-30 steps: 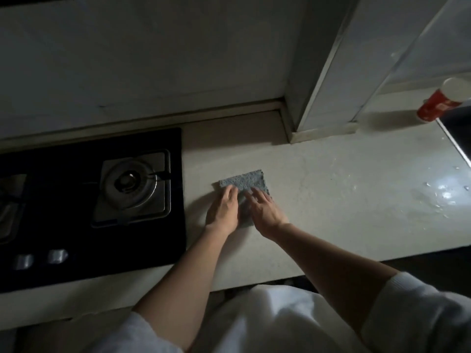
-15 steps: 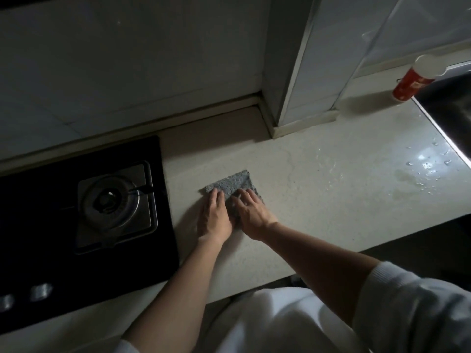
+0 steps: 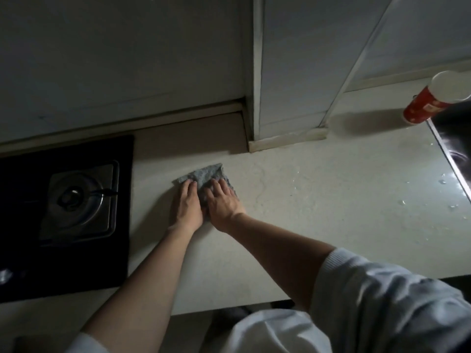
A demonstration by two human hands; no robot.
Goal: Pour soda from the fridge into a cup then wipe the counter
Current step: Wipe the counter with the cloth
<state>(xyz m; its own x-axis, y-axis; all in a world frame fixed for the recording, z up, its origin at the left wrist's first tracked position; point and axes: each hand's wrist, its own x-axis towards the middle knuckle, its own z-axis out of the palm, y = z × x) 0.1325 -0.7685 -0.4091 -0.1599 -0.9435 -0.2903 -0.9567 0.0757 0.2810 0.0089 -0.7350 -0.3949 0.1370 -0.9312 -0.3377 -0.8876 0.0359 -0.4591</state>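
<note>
Left hand (image 3: 187,206) and right hand (image 3: 223,203) close side by side, palms down, fingers straight and slightly spread, both bare forearms stretched forward, converging toward the hands

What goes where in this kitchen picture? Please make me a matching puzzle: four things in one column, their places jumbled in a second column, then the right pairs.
Things
1. grey cloth
2. red cup
3. burner
4. water drops

Places
A. set in the black hob at the left
B. pressed flat under the left hand and the right hand
C. scattered on the counter beside the sink
D. standing at the far right, at the far end of the sink

Pairs: 1-B, 2-D, 3-A, 4-C
</note>
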